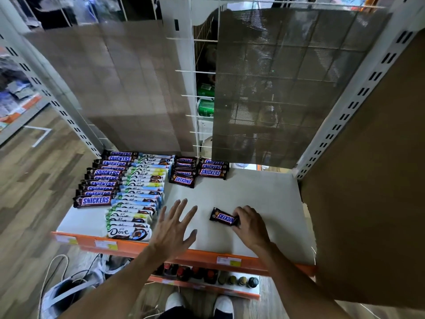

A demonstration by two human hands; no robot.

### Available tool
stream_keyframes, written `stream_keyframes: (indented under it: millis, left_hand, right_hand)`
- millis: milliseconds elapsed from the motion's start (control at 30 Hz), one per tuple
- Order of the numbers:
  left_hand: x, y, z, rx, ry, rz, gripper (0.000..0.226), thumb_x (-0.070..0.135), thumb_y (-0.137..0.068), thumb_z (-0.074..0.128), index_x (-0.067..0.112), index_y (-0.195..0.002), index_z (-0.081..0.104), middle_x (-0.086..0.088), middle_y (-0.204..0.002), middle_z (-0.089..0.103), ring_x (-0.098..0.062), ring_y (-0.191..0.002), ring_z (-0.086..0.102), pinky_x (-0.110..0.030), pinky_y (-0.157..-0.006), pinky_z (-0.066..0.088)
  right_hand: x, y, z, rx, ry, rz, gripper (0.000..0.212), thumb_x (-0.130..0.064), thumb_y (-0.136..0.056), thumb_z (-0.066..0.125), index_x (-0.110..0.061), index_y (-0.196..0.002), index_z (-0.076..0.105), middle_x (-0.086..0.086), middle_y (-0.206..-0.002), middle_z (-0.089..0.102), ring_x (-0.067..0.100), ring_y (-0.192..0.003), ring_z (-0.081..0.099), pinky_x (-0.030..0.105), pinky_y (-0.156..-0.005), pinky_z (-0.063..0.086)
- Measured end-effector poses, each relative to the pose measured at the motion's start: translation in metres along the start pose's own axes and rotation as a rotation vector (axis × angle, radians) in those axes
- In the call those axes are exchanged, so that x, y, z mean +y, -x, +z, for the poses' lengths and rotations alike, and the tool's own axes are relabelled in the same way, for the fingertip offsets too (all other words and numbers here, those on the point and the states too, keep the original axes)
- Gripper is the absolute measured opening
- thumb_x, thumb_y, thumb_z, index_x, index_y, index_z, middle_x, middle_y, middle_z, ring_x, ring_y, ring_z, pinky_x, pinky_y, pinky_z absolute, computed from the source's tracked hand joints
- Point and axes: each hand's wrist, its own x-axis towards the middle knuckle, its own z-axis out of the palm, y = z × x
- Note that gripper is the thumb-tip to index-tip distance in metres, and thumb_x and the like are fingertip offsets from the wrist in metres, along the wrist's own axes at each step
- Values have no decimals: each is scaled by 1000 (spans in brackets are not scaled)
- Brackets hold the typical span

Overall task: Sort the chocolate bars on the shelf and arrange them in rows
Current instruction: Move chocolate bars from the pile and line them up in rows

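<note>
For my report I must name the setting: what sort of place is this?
Most likely a shop aisle: a metal shelf with price tags on its orange edge, rows of Snickers bars and Dove bars, and bottles on the tier below.

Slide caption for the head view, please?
Right hand grips a small brown Snickers bar on the white shelf; left hand open alongside.

The left hand (173,229) hovered flat, fingers spread wide — the right hand (250,224) curled, fingertips pinching a small bar (224,217).

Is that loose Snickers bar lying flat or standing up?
Flat: the Snickers bar lies label-up on the shelf, right hand pinching it.
</note>
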Motion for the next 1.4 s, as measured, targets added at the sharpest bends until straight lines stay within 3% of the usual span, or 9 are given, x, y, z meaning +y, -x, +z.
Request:
stream_keyframes:
  millis: [167,400,733,833,900,1033,1100,1267,1400]
  left_hand:
    - [-20,7,-4,6,5,-14,64,59,-94,25,24,-146,37,-14,-150,37,-33,-138,35,-59,-105,34]
    - [-43,5,-9,-22,-27,-37,66,60,-93,18,24,-144,39,-13,-150,37,-31,-138,35,-58,-106,34]
    - [-40,-2,-8,-29,-38,-2,64,59,-93,23,24,-142,41,-13,-149,38,-31,-139,34,-57,-108,31]
    - [-34,-7,-7,-31,-32,14,64,59,-93,25,23,-142,42,-14,-149,38,-31,-138,35,-57,-107,32]
    - [-30,-9,-6,-31,-28,16,63,58,-92,32,23,-143,42,-14,-150,38,-31,-138,35,-57,-107,33]
    - [-26,-7,-6,-19,-10,18,62,57,-91,35,23,-142,43,-14,-149,39,-31,-138,35,-57,-106,34]
    - [-27,-5,-6,-14,-1,19,62,58,-93,30,22,-142,43,-15,-149,39,-31,-138,36,-57,-107,33]
    - [-34,-1,-8,1,-11,-16,66,60,-93,17,22,-140,44,-14,-148,40,-31,-137,37,-58,-107,32]
    - [-36,-2,-8,1,-19,-43,66,60,-93,18,23,-142,41,-13,-150,37,-31,-139,34,-58,-108,30]
  right_hand:
    - [-18,-12,7,-20,-4,-16,33,-26,-75,77,-16,-101,58,4,-98,58,20,-89,54,25,-68,36]
    - [-36,-27,16,-27,-10,-15,30,-23,-75,77,-16,-98,59,2,-98,56,22,-89,55,32,-74,44]
    - [-35,-19,9,-93,-5,-9,38,-51,-82,66,-13,-85,65,2,-96,55,17,-90,51,26,-69,36]
    - [-34,-14,5,-127,-52,-84,28,-40,-90,58,-14,-79,59,-1,-88,52,16,-82,51,24,-64,34]
    - [-29,-16,2,-45,-10,-148,9,-21,-87,61,-13,-89,58,1,-90,52,19,-83,51,29,-65,38]
    - [-20,-31,0,-63,207,-224,56,1,-75,64,-18,-126,55,7,-131,49,28,-112,47,39,-85,44]
    - [-21,-36,0,-136,216,-265,53,-2,-81,60,-18,-131,52,4,-139,45,28,-121,42,39,-91,39]
    - [-19,-36,1,-127,210,-232,27,-19,-88,56,-17,-115,58,2,-115,54,24,-110,45,35,-87,38]
    - [-17,-36,-2,-140,118,-185,29,-32,-84,64,-17,-108,59,0,-110,58,21,-105,48,32,-84,38]
